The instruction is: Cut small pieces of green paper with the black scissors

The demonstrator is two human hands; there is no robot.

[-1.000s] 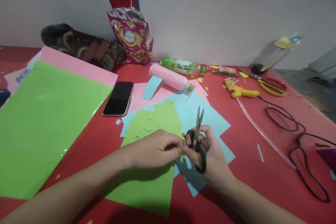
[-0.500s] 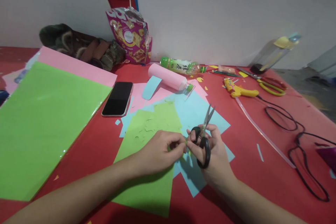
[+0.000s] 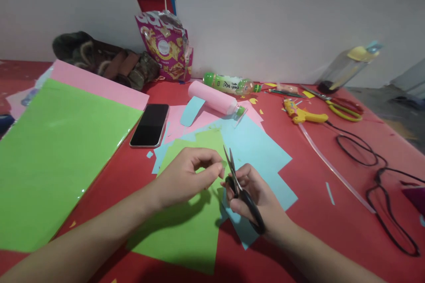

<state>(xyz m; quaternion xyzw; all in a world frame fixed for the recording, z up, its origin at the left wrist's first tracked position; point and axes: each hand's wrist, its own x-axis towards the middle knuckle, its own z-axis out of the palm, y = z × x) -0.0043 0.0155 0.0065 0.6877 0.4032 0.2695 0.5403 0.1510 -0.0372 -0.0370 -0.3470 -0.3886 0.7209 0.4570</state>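
Between thumb and fingertips, my left hand [image 3: 189,174] pinches a small piece of green paper [image 3: 224,164]. My right hand [image 3: 257,194] is closed around the black handles of a pair of scissors [image 3: 235,172], whose slightly parted blades point up and away, close beside the green piece. Both hands are above a green paper sheet [image 3: 186,239], which overlaps light blue paper [image 3: 252,141]. Beyond them lies a bottle wrapped in pink paper [image 3: 212,97], with a light blue paper strip [image 3: 192,111] against its side.
A phone [image 3: 150,125] lies left of the sheets, by a large green pack of paper [image 3: 76,154]. Behind are a snack bag [image 3: 166,48] and a green-capped bottle [image 3: 229,83]. To the right lie a yellow glue gun [image 3: 303,114], its black cord and yellow-handled pliers [image 3: 343,109].
My hands have moved apart slightly, the left one up and leftward with the green piece. The scissors have turned so that their blades tilt left, near that piece.
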